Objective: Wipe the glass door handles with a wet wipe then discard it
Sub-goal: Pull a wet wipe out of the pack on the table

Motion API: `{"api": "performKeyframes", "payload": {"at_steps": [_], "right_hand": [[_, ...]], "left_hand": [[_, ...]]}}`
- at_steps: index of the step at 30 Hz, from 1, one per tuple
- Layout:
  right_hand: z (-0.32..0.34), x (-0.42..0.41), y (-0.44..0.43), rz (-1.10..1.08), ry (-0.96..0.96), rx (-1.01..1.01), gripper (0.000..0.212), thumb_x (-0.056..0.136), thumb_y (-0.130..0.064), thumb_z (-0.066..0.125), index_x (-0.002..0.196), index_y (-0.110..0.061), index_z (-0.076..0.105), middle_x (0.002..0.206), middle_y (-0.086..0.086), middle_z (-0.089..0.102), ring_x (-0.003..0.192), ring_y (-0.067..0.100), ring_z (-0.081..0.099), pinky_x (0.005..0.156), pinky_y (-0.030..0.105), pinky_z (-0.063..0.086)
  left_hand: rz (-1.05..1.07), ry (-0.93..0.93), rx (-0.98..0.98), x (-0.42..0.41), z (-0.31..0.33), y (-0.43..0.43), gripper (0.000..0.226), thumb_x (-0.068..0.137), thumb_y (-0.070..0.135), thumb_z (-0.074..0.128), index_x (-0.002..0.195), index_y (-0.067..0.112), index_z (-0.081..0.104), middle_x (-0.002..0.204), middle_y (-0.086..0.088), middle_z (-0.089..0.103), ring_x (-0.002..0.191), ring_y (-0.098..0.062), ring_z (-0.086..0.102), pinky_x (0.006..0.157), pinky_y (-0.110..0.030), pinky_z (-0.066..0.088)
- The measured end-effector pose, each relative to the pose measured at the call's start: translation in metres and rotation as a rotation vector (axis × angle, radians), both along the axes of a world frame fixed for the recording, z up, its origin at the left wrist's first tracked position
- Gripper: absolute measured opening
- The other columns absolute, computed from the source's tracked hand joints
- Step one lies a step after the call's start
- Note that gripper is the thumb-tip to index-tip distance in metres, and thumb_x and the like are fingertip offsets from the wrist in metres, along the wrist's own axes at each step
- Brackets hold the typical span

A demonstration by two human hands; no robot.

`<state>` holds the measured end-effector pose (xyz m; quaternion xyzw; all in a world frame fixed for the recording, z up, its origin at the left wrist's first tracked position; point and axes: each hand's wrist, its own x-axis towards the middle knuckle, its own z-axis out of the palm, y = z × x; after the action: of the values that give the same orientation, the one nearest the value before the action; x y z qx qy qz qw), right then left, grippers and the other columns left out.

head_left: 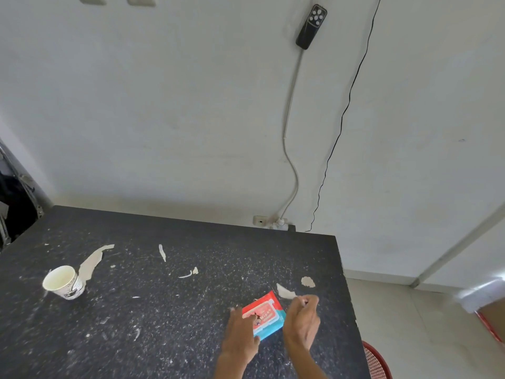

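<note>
Both hands, left (240, 335) and right (302, 321), flank the wipes pack (263, 315).

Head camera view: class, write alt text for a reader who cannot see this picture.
Two bare hands work at a red and blue pack of wet wipes on a dark, paint-flecked table: the left hand rests on the pack, the right hand is at its far edge. A paper cup stands at the table's left, before a white wall.

Paper cup (64, 282) on speckled black table (164, 310); wall-mounted remote (311, 26).
</note>
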<state>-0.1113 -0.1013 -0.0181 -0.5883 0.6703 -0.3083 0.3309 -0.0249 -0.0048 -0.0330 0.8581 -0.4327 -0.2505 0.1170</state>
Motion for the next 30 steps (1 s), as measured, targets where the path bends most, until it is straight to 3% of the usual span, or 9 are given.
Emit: {"api": "performKeyframes", "payload": {"at_steps": [2, 5, 7, 9, 11, 15, 21, 26, 30], "right_hand": [[0.001, -0.003, -0.007, 0.018, 0.066, 0.004, 0.004, 0.097, -0.016, 0.046, 0.099, -0.017, 0.049, 0.062, -0.005, 0.056, 0.053, 0.010, 0.055, 0.046, 0.020, 0.043], [-0.003, -0.010, -0.010, 0.339, 0.320, -0.038, 0.015, 0.098, -0.019, 0.043, 0.103, -0.024, 0.056, 0.065, -0.008, 0.061, 0.057, 0.008, 0.061, 0.055, 0.026, 0.058], [-0.003, -0.011, -0.005, 0.614, 0.493, 0.026, 0.029, 0.097, -0.022, 0.041, 0.118, -0.031, 0.058, 0.093, -0.004, 0.072, 0.079, 0.012, 0.069, 0.074, 0.027, 0.059], [-0.002, -0.012, 0.002, 0.831, 0.614, 0.113, 0.041, 0.096, -0.024, 0.044, 0.134, -0.039, 0.049, 0.126, 0.001, 0.065, 0.107, 0.018, 0.065, 0.092, 0.031, 0.052], [-0.004, -0.012, 0.008, 0.929, 0.707, 0.134, 0.045, 0.097, -0.026, 0.047, 0.139, -0.040, 0.042, 0.136, 0.002, 0.057, 0.119, 0.021, 0.058, 0.100, 0.032, 0.046], [-0.010, -0.011, 0.014, 0.929, 0.779, 0.120, 0.050, 0.097, -0.028, 0.052, 0.144, -0.038, 0.035, 0.139, 0.001, 0.055, 0.121, 0.021, 0.058, 0.100, 0.031, 0.047], [-0.009, -0.010, 0.012, 0.897, 0.702, 0.163, 0.049, 0.094, -0.027, 0.056, 0.140, -0.037, 0.042, 0.136, -0.003, 0.057, 0.118, 0.019, 0.059, 0.098, 0.032, 0.049], [0.010, -0.008, 0.008, 0.873, 0.656, 0.169, 0.047, 0.094, -0.023, 0.048, 0.139, -0.037, 0.043, 0.134, 0.001, 0.059, 0.118, 0.022, 0.059, 0.098, 0.034, 0.048], [0.045, 0.001, 0.001, 0.807, 0.604, 0.124, 0.051, 0.089, -0.015, 0.043, 0.135, -0.035, 0.044, 0.123, 0.003, 0.066, 0.110, 0.024, 0.063, 0.090, 0.032, 0.050]], "left_hand": [[-0.114, -0.124, -0.005, -0.002, -0.001, -0.001, 0.052, 0.095, 0.024, 0.058, 0.144, 0.021, 0.039, 0.161, -0.006, 0.015, 0.151, -0.025, 0.007, 0.124, -0.042, 0.012], [-0.226, -0.199, 0.022, -0.005, -0.004, -0.001, 0.050, 0.095, 0.022, 0.056, 0.143, 0.020, 0.040, 0.158, -0.005, 0.022, 0.148, -0.022, 0.018, 0.123, -0.043, 0.016], [-0.224, -0.214, 0.058, -0.007, -0.003, -0.001, 0.050, 0.095, 0.019, 0.056, 0.142, 0.020, 0.041, 0.151, -0.004, 0.035, 0.140, -0.023, 0.033, 0.118, -0.040, 0.028], [-0.209, -0.210, 0.086, -0.008, -0.002, -0.002, 0.051, 0.094, 0.016, 0.058, 0.142, 0.022, 0.041, 0.146, -0.002, 0.041, 0.135, -0.023, 0.039, 0.113, -0.039, 0.035], [-0.208, -0.212, 0.113, -0.008, 0.000, -0.003, 0.054, 0.092, 0.015, 0.060, 0.142, 0.026, 0.042, 0.145, 0.000, 0.042, 0.134, -0.023, 0.040, 0.111, -0.040, 0.035], [-0.211, -0.245, 0.178, -0.008, 0.002, -0.006, 0.057, 0.090, 0.016, 0.063, 0.142, 0.027, 0.041, 0.146, 0.001, 0.040, 0.136, -0.024, 0.038, 0.111, -0.044, 0.032], [-0.181, -0.197, 0.215, -0.011, 0.004, -0.009, 0.054, 0.092, 0.020, 0.060, 0.143, 0.027, 0.042, 0.150, -0.001, 0.034, 0.139, -0.026, 0.033, 0.114, -0.047, 0.029], [-0.127, -0.116, 0.194, -0.004, 0.025, -0.009, 0.047, 0.094, 0.024, 0.053, 0.140, 0.022, 0.046, 0.144, -0.005, 0.043, 0.134, -0.025, 0.042, 0.110, -0.039, 0.034], [-0.097, -0.109, 0.144, 0.004, 0.068, -0.020, 0.039, 0.094, 0.020, 0.053, 0.133, 0.020, 0.051, 0.133, -0.007, 0.053, 0.125, -0.027, 0.053, 0.104, -0.038, 0.043]]}}
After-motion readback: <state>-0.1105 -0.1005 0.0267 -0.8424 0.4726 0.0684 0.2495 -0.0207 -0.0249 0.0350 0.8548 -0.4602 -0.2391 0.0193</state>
